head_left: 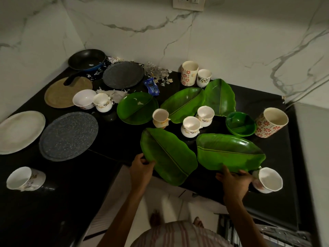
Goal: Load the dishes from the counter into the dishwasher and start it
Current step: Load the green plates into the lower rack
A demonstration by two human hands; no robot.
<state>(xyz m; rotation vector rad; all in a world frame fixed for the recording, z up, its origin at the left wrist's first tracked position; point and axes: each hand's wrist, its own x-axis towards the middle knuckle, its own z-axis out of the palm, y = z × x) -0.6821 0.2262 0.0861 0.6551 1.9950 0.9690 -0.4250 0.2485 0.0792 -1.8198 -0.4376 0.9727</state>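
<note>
Dirty dishes cover a black corner counter (pixel 114 139). My left hand (pixel 141 168) grips the near left edge of a green leaf-shaped plate (pixel 169 155) at the counter's front. My right hand (pixel 235 179) holds the near rim of a second green leaf-shaped plate (pixel 229 152) to its right. A white cup (pixel 268 180) lies on its side just right of that hand. Part of the dishwasher rack (pixel 263 232) shows at the bottom right.
Behind are two more leaf plates (pixel 183 104), a round green plate (pixel 137 107), a green bowl (pixel 240 123), white cups (pixel 190 128), patterned tumblers (pixel 270 124), grey plates (pixel 68 136), a cream plate (pixel 19 131), a frying pan (pixel 87 59) and scraps by the marble wall.
</note>
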